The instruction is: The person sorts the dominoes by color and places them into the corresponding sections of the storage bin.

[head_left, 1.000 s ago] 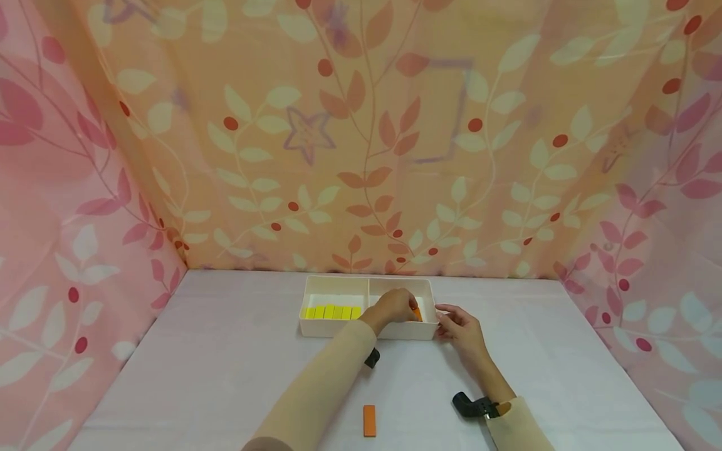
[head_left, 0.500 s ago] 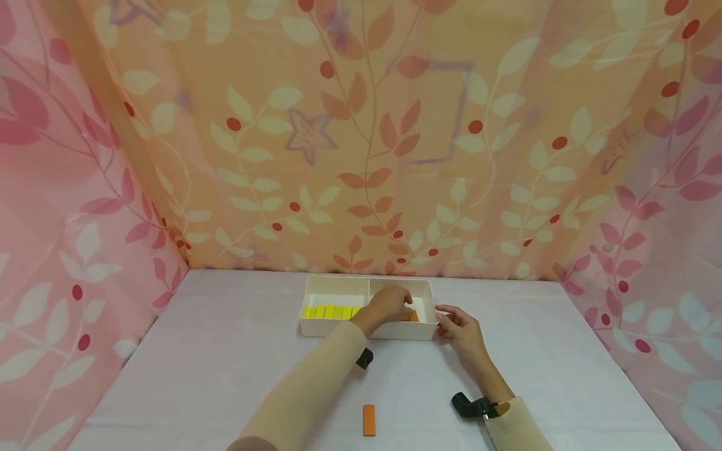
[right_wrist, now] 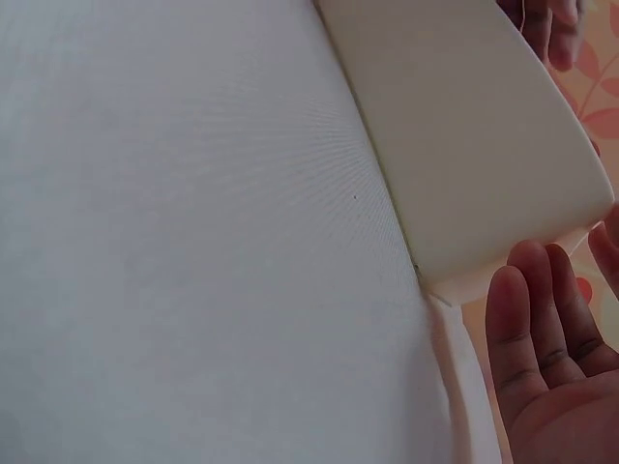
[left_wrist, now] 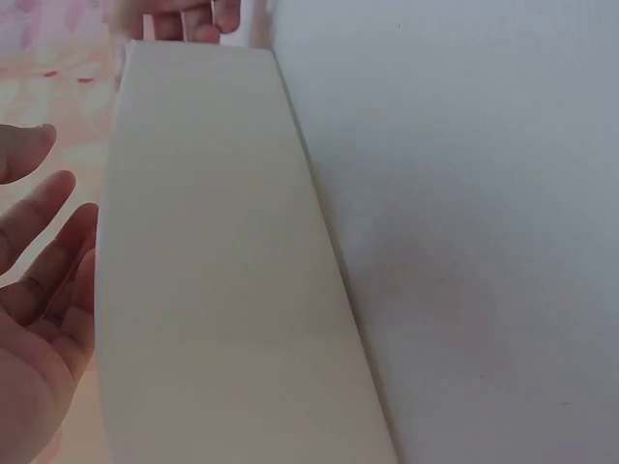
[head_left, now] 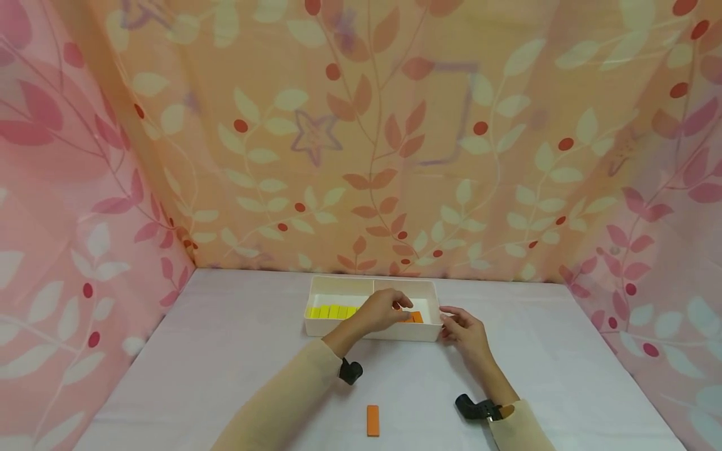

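Note:
A white two-compartment box (head_left: 344, 327) stands at the back of the table. In its left compartment is a row of yellow blocks (head_left: 334, 312); orange blocks (head_left: 417, 317) lie in the right one, partly hidden by my left hand (head_left: 379, 311). That hand hovers over the front wall with thumb and fingers apart, nothing between them. My right hand (head_left: 465, 332) is at the box's right end, its fingers (right_wrist: 527, 300) extended against the end wall. On the table nearer to me lies a single flat orange block (head_left: 373, 420).
The table (head_left: 237, 357) has a white cloth cover. Patterned fabric (head_left: 254, 188) hangs behind it and along both sides. Each wrist carries a black camera (head_left: 351, 372).
My left hand has let go of an orange block in the right compartment and drawn back leftward, its fingers spreading. The right hand stays at the box's end.

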`<state>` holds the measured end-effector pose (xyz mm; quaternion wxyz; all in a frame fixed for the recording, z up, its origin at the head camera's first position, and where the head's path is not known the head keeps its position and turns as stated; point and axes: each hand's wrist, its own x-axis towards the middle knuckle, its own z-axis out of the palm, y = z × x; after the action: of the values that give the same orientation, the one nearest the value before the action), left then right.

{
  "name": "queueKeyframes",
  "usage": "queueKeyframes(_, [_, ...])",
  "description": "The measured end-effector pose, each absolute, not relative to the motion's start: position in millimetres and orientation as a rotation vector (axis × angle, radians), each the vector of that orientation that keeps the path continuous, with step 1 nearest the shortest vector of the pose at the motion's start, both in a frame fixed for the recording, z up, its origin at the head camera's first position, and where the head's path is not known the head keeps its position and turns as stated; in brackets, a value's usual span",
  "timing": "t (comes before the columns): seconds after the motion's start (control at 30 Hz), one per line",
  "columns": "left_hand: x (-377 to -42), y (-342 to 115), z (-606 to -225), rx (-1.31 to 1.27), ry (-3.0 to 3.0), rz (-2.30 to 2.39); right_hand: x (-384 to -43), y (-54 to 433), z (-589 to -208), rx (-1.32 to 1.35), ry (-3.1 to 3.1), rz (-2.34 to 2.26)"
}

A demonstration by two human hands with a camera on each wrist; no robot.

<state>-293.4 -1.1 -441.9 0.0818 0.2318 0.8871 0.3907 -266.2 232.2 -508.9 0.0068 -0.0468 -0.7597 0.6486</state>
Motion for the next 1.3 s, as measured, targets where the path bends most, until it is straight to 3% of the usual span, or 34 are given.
queueKeyframes(0.7, [-233,-21,-431,0.663,2.54,1.222,-266,233,-510,-0.165,-2.356,2.044])
queueKeyframes(1.3, [-191,-32,-452,0.568,2.465,0.959,-265,228,-509,-0.193,-2.329,2.002])
